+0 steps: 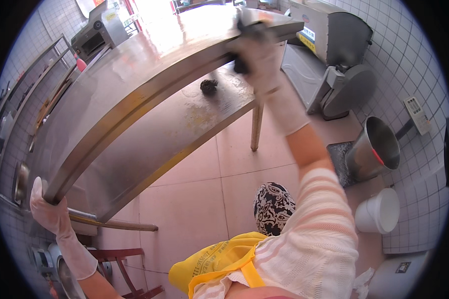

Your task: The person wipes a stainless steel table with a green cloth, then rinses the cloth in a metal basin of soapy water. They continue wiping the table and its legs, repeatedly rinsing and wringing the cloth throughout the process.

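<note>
A stainless steel table (108, 86) stands in front of me, with a lower shelf (134, 160) under its top. My left hand (50, 213), in a pale translucent glove, grips the tabletop's near left corner. My right hand (260, 56), gloved alike and blurred by motion, is at the front edge toward the right end. A dark thing (242, 64) shows in its fingers; blur hides what it is. On the lower shelf lies a dark, crumpled lump (209, 87), resembling a scouring pad. Wet, yellowish residue (198, 116) marks the shelf beside it.
At right are a large steel machine (348, 37), a steel bucket (374, 149) on a platform scale (338, 160) and a white plastic bucket (378, 211). A dark red stool (123, 258) stands low on the left. Shelving (26, 86) lines the tiled left wall.
</note>
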### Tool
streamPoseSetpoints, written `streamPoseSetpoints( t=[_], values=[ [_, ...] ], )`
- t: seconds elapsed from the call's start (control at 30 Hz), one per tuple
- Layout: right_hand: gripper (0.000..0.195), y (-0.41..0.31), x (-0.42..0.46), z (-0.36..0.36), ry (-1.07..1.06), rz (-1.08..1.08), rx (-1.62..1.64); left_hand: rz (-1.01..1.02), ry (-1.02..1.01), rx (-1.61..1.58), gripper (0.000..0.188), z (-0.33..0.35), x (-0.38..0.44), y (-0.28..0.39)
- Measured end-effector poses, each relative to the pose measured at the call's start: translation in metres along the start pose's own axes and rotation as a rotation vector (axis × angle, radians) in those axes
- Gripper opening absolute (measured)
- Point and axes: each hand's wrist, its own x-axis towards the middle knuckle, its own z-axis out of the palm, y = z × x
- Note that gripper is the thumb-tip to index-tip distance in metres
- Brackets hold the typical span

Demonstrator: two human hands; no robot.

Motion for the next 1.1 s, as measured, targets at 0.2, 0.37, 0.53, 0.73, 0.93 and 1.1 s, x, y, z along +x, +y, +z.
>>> streamPoseSetpoints(
  t=[0.2, 0.37, 0.53, 0.73, 0.93, 1.1],
  values=[
    [0.074, 0.093, -0.02, -0.022, 0.217, 0.226, 0.068, -0.045, -0.039, 0.108, 0.049, -0.012, 0.003, 0.003],
    [0.064, -0.103, 0.05, 0.001, 0.021, 0.042, 0.076, 0.059, 0.092, 0.114, 0.066, 0.015, -0.005, 0.011],
    [0.078, -0.206, 0.117, 0.008, -0.257, -0.226, 0.223, -0.109, 0.194, -0.268, 0.086, 0.016, -0.055, -0.048],
    [0.054, -0.226, 0.126, 0.018, -0.081, -0.328, 0.123, -0.901, 0.003, -1.022, 0.067, 0.067, -0.133, -0.095],
    [0.042, -0.452, 0.205, 0.097, -0.104, -0.296, 0.505, -0.923, 0.287, -1.051, 0.023, 0.142, -0.132, -0.103],
    [0.029, -0.61, 0.258, 0.177, -0.319, -0.288, 0.689, -0.853, 0.303, -1.294, 0.027, 0.171, -0.119, -0.087]
  ],
)
